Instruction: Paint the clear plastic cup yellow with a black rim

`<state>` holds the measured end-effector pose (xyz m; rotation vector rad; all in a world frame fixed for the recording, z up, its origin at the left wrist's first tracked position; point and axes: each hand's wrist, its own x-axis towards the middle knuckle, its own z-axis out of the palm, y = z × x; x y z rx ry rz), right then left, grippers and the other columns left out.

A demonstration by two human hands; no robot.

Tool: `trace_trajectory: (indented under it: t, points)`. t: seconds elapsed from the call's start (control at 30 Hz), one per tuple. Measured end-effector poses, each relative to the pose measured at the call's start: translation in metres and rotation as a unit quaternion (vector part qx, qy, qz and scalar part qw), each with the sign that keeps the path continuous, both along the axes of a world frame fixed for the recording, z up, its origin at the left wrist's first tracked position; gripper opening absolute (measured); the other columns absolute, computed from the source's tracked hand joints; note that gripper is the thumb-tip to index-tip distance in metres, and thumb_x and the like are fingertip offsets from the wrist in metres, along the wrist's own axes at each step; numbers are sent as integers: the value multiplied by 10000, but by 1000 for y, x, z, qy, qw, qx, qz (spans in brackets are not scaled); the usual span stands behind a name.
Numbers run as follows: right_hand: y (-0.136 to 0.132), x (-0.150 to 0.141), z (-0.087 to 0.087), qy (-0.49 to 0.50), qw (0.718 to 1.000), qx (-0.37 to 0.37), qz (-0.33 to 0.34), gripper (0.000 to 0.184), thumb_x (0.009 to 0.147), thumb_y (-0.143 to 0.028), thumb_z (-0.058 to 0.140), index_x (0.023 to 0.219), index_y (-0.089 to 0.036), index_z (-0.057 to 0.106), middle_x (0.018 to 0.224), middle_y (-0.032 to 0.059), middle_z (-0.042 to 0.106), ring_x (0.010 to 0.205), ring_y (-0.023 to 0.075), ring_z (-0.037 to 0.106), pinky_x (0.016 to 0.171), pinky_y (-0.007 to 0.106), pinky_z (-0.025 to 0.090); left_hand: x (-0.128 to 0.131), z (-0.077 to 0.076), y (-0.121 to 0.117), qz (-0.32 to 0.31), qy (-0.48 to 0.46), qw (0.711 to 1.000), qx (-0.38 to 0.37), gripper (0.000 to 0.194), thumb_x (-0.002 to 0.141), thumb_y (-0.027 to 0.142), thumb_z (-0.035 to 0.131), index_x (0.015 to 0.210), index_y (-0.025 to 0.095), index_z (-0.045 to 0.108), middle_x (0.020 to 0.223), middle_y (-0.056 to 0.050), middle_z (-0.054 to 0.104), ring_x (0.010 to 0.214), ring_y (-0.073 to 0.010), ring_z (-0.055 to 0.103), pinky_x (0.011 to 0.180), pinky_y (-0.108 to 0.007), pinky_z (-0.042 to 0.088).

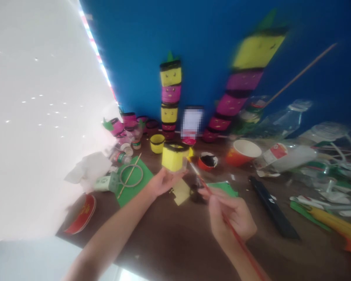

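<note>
My left hand (164, 182) grips a yellow-painted container (172, 160) with a black rim, holding it above the table. In my right hand (234, 212) is a paintbrush (202, 180) with a red handle. Its yellow-tipped end is at the container's right side; blur hides whether they touch. To the right of the container stands a low red cup (203, 165) with black inside. A smaller yellow pot (157, 145) with a black band sits behind it to the left. Beneath my hands lies a cut piece of pale yellow paper (181, 193).
Two stacks of yellow and magenta pots, one left (171, 93) and one right (236, 91), stand against the blue wall. An orange paper cup (243, 153), plastic bottles (292, 156) and a black box cutter (273, 208) are at right. Green paper (143, 175) with a ring lies left.
</note>
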<state>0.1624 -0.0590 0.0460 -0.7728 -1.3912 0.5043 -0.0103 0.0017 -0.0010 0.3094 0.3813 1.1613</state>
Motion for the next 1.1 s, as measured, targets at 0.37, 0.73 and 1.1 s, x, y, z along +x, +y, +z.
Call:
trace_trajectory:
  t: [0.37, 0.73, 1.1]
  points:
    - [3, 0, -3, -12, 1000, 6, 0, 141, 755, -116, 612, 855, -185, 541, 867, 73, 717, 712, 188, 696, 584, 295, 591, 2, 2, 1, -13, 14, 998, 61, 780, 608, 381, 753, 1260, 71, 457, 1332, -182, 472, 1319, -320, 309, 1120, -431, 242]
    - [2, -1, 3, -32, 999, 12, 12, 147, 739, -66, 599, 794, -195, 554, 742, 34, 699, 711, 164, 681, 705, 316, 570, 0, -2, 0, -3, 7, 1000, 23, 832, 572, 380, 777, 1271, 77, 443, 1277, -186, 526, 1299, -305, 354, 1127, -424, 216]
    - [-1, -2, 7, -31, 999, -2, 16, 154, 753, -56, 571, 805, -199, 547, 755, 22, 685, 710, 147, 668, 723, 302, 552, 2, 3, -1, 13, -14, 1000, 6, 696, 719, 398, 659, 1290, 82, 417, 1234, -183, 560, 1231, -267, 457, 1082, -390, 310]
